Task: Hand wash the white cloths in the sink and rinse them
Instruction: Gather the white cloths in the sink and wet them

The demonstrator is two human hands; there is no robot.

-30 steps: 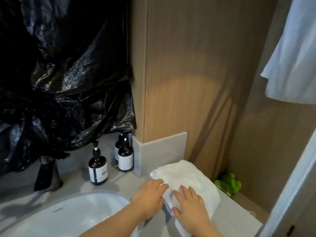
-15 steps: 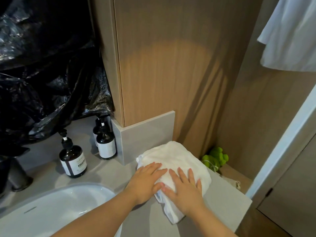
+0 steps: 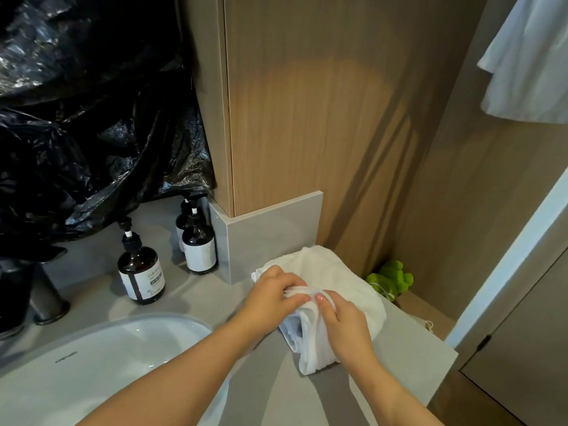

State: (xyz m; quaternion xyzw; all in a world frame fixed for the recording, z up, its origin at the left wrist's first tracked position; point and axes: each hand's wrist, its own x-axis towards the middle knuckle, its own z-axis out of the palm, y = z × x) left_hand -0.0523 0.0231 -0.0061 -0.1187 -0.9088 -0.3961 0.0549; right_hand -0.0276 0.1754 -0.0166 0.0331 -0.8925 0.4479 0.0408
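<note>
A folded stack of white cloths [image 3: 344, 281] lies on the grey counter [image 3: 408, 348], right of the white sink [image 3: 92, 358]. My left hand [image 3: 273, 299] curls its fingers round the stack's near folded edge. My right hand [image 3: 344, 327] pinches the same bunched edge from the right, with the thumb on top. The two hands meet at the fold, and part of the cloth is lifted and gathered between them. The sink basin holds nothing that I can see.
Three dark pump bottles [image 3: 141, 272] [image 3: 198, 244] stand behind the sink by a grey tiled corner [image 3: 270, 235]. A dark faucet [image 3: 46, 296] is at the left under black plastic sheeting [image 3: 92, 118]. A green toy [image 3: 390, 278] sits past the counter; a white garment [image 3: 528, 63] hangs upper right.
Both hands lay flat on the cloth stack before. Now their fingers have curled and gathered its near edge. The view has shifted slightly back to the left.
</note>
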